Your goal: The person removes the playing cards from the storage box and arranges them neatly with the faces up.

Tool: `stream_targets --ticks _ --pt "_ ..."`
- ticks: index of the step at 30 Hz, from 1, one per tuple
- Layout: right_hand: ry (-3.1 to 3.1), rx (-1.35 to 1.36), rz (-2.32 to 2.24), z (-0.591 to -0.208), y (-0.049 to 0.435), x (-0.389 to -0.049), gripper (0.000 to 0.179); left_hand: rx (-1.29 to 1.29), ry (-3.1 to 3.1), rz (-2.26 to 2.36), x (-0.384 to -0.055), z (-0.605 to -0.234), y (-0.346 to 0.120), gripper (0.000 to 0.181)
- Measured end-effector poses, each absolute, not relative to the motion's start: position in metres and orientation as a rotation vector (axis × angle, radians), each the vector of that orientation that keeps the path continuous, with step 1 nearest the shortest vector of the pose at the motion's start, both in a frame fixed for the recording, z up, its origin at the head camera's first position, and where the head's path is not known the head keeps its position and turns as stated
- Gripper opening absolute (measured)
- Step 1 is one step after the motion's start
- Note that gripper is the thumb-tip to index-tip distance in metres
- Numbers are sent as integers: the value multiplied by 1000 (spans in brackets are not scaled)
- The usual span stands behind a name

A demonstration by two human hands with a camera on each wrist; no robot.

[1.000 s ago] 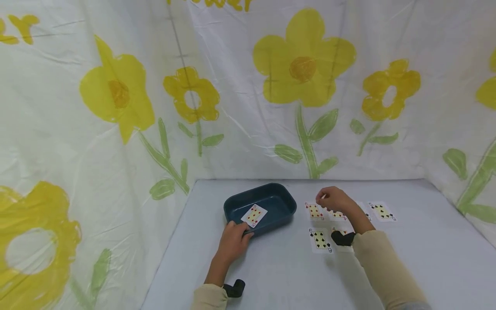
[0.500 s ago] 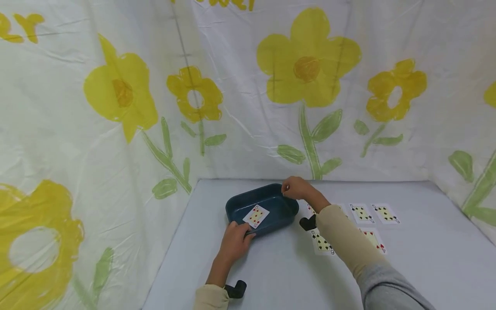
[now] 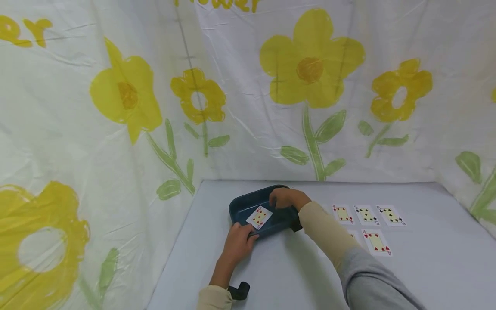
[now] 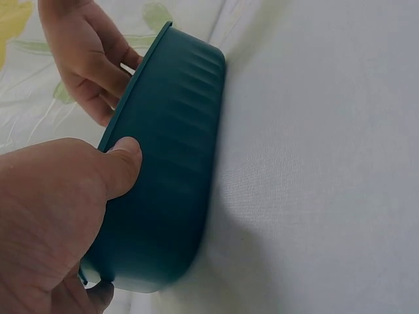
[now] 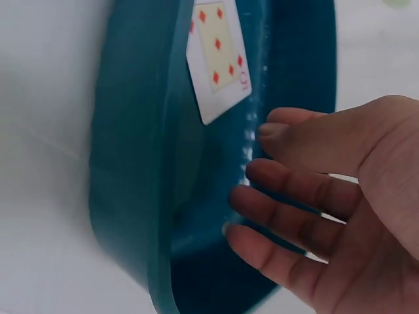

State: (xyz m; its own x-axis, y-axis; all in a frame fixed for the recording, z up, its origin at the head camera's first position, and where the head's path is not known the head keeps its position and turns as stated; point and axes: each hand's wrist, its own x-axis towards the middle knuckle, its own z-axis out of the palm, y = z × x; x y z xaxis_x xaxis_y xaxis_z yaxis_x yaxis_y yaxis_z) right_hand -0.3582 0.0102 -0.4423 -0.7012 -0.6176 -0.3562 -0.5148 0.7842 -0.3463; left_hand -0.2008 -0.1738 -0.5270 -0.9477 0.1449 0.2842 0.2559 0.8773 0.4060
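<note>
A deep teal tray stands on the table, its side wall close in the left wrist view. My left hand grips its near-left rim, the thumb pressed on the outside. Inside the tray lies a five of diamonds, face up. Over the tray's right part hovers my right hand, beside the card and apart from it. In the right wrist view its fingers are loosely bent, with nothing visible between them.
Face-up playing cards lie right of the tray: a four of diamonds, two black fives, the nearer one beside it, and a four of hearts in front. My right sleeve covers part of this area. A flower-painted sheet hangs behind.
My right hand has moved left from above the cards to over the tray's inside. The left hand keeps its grip on the rim. The head view has shifted slightly.
</note>
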Motion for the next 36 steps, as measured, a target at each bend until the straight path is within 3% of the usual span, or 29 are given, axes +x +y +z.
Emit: stream_targets --ticks 11,26,36 --pt "2478 -760 -151 -442 -31 -350 53 -337 -2770 -644 -203 -529 -177 13" --pt "2497 -595 -310 -460 -44 -345 51 -370 -2784 -654 -203 -531 -173 14" --pt "2640 -729 -234 -474 -47 -332 49 -341 -2783 -646 -202 -532 -177 15"
